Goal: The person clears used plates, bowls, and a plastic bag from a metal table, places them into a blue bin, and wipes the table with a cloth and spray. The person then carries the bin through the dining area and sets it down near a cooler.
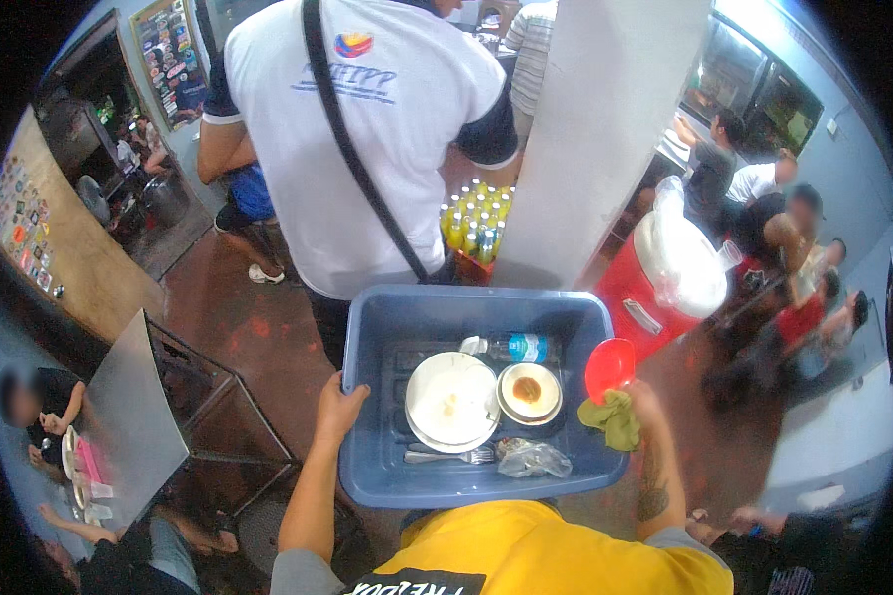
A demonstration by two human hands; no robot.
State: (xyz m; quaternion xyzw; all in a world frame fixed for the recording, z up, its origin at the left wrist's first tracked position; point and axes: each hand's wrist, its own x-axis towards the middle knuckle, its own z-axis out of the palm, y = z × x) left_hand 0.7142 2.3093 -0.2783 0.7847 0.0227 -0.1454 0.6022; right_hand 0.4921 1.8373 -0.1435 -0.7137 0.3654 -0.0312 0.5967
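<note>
My left hand (340,407) grips the left rim of a blue-grey plastic tub (365,480), thumb over the edge. At the tub's right side, my right hand (644,407) holds a red plastic scoop or bowl (610,366) and a green cloth (615,422) against the rim; its fingers are partly hidden. Inside the tub lie stacked white plates (450,398), small stacked bowls (528,390) with brown residue, and a plastic bottle (517,346) on its side. Nearer me are a fork (472,455) with other cutlery and a crumpled clear plastic bag (534,459).
A person in a white shirt (372,149) stands close ahead, beside a pillar (588,134). A red drink cooler (625,297) stands at the right, a crate of yellow bottles (476,223) ahead. Seated people and a metal table (130,416) are at left; more people sit right.
</note>
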